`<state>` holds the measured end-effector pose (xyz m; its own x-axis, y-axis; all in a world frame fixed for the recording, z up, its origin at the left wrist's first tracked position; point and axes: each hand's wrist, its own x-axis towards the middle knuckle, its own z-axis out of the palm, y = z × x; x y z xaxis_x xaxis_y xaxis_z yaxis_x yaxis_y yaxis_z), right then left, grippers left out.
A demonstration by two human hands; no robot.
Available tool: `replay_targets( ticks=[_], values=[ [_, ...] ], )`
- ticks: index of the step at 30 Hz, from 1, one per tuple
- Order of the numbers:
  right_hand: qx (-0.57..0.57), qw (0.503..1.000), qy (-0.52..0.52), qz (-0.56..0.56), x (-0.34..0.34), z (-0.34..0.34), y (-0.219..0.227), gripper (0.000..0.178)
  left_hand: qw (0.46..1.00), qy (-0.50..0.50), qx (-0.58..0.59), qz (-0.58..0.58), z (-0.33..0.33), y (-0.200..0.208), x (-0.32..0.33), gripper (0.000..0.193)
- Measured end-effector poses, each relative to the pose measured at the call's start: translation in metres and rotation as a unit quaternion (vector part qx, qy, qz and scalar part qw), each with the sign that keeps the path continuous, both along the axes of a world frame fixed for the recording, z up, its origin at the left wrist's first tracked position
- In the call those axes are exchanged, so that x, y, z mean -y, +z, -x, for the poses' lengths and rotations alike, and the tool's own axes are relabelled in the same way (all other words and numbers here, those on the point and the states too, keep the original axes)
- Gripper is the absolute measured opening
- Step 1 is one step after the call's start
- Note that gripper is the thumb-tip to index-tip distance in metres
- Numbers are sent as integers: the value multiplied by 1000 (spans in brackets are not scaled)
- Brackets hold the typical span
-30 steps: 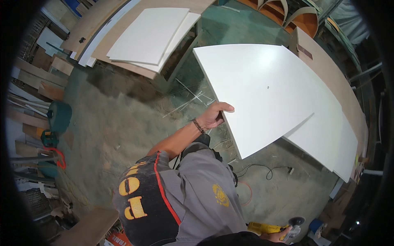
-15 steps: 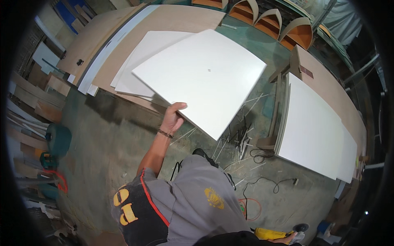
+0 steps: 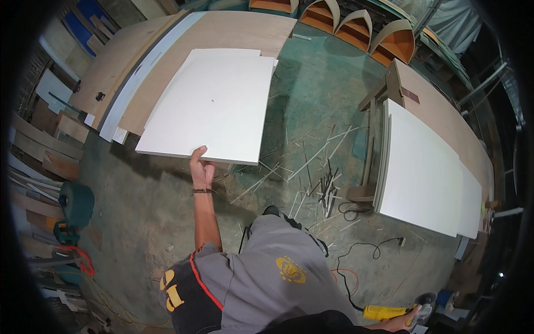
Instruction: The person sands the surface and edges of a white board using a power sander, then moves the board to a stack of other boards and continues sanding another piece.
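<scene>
Left hand (image 3: 202,171) grips a white board (image 3: 217,106) by its near edge; right hand (image 3: 396,322) (lower right) grips a yellow power tool (image 3: 384,312).

White, flat, four-sided board (image 3: 219,114): upper left of centre in the frame, face up, near edge gripped by the left hand (image 3: 202,171). Far-side support cannot be confirmed from this view. Yellow-bodied power tool with round, dark disc (image 3: 382,312): lower right of the frame, lengthwise across it, held in the right hand (image 3: 397,323).
</scene>
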<state>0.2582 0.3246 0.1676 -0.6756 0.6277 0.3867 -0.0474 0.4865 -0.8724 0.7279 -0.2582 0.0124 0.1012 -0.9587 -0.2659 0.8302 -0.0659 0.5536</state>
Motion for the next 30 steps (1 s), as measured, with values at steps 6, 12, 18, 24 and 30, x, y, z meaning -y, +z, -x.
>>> replay_targets(
  ticks=[6, 12, 18, 24, 30],
  values=[
    [2, 1000, 22, 0, 4, 0, 3, 71, 999, 39, 5, -4, -28, -28, 19, 13],
    [-3, 996, 83, 30, 31, -7, 8, 67, 998, 43, 35, -15, -69, -60, 59, 17],
    [39, 996, 63, 53, 79, -37, 29, 70, 962, 65, 225, -140, -90, -98, 112, 54],
    [22, 983, 151, 99, 34, -23, 22, 53, 694, -205, 620, -302, -115, -113, 143, 104],
    [-22, 988, 120, 99, 56, -19, 6, 68, 464, -157, 856, -165, -114, -49, 178, 85]
  ],
)
